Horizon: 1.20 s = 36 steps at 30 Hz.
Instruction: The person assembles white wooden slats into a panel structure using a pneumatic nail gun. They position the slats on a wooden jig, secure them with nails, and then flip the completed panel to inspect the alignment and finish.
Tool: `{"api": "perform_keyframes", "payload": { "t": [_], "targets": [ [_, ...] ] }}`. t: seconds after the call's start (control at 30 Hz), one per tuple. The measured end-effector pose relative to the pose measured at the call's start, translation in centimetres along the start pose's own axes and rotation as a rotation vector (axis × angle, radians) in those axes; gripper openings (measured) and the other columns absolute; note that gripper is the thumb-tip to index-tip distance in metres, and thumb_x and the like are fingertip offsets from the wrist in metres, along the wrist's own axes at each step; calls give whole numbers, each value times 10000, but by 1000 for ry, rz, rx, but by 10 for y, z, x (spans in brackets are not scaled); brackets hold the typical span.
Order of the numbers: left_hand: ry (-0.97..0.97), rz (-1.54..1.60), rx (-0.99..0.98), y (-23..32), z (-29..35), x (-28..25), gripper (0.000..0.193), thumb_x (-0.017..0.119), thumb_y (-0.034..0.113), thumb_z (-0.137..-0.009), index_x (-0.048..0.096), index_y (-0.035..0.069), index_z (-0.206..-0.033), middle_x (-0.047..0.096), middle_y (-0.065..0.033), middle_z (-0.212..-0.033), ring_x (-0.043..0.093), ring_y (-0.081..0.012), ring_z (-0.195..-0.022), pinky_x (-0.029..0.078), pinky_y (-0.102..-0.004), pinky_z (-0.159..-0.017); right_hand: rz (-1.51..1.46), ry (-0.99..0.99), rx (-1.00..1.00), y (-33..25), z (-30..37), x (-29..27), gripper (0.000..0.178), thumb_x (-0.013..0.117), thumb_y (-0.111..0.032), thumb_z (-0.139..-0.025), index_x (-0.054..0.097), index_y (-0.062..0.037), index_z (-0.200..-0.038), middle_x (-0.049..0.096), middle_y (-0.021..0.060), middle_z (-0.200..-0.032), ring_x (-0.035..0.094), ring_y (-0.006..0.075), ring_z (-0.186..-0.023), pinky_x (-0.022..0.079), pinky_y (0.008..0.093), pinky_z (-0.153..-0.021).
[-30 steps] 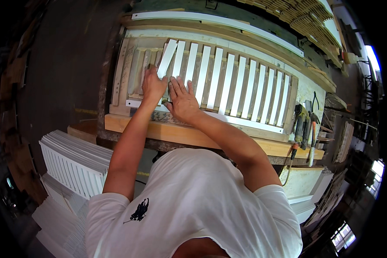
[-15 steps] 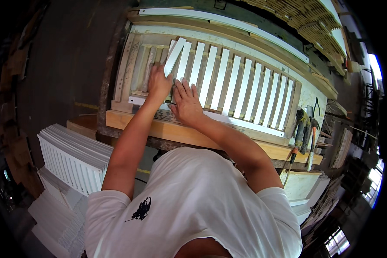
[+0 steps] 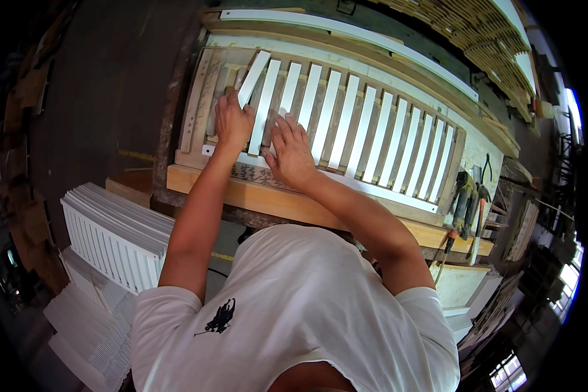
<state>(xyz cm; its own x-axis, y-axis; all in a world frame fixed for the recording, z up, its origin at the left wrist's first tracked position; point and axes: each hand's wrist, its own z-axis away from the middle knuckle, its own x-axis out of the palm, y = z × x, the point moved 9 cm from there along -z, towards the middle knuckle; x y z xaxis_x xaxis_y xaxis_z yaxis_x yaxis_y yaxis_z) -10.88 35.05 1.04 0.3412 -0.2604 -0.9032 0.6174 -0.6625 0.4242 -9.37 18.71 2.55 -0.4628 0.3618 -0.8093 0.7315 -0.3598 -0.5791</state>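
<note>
Since a second ago the loose white slat has tipped closer to its neighbours in the wooden jig frame. Left hand grasps its lower end; right hand lies flat, fingers spread, on adjacent slats. Seating looks nearly complete.

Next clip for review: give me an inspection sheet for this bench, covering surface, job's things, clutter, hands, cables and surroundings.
Surface: wooden workbench, pale front edge, worn top.
Job's things: wooden frame jig holding a row of white slats side by side; the leftmost slat lies tilted, not seated.
Clutter: hand tools bunched at the bench's right end.
Hands: left hand rests on the tilted slat's lower end; right hand lies flat on the neighbouring slats; whether either grip is closed cannot be told.
Cables: nothing seen for certain.
Surroundings: stacks of white slats at lower left; more stacked boards at upper right; windows far right.
</note>
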Motion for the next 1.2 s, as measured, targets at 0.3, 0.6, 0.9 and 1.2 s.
{"api": "perform_keyframes", "payload": {
  "t": [0.3, 0.6, 0.9, 1.2],
  "targets": [
    [-51, -26, 23, -7, -2, -3, 424, 689, 186, -757, 593, -23, -1114, 604, -256, -1008, 583, -422, -976, 475, -466, -850, -11, -89, -63, -24, -24, 24, 606, 583, -236, -851, 387, 70, -1336, 295, 223, -1460, 222, 393, -1395, 216, 571, -1108],
    [0, 170, 33, -12, -2, -8, 477, 721, 206, -774, 610, 63, -1215, 615, -237, -1032, 599, -396, -952, 483, -444, -818, 72, -181, -96, -22, -25, 36, 684, 616, -320, -837, 382, 62, -1353, 282, 221, -1478, 206, 372, -1412, 173, 590, -1118],
    [139, -37, 159, -38, -5, -15, 364, 677, 213, -846, 637, 145, -1202, 588, -166, -973, 571, -349, -937, 459, -435, -815, 151, -206, -90, -15, -30, 54, 704, 513, -413, -917, 337, 58, -1411, 210, 223, -1532, 156, 358, -1439, 112, 529, -1156],
    [186, -251, 278, -43, 24, -15, 349, 625, 196, -874, 608, 172, -1221, 493, -112, -1289, 444, -340, -1196, 343, -516, -970, 59, -196, -112, -15, -19, 54, 774, 520, -433, -908, 273, 75, -1436, 187, 225, -1540, 112, 358, -1450, 84, 497, -1171]
  ]
}}
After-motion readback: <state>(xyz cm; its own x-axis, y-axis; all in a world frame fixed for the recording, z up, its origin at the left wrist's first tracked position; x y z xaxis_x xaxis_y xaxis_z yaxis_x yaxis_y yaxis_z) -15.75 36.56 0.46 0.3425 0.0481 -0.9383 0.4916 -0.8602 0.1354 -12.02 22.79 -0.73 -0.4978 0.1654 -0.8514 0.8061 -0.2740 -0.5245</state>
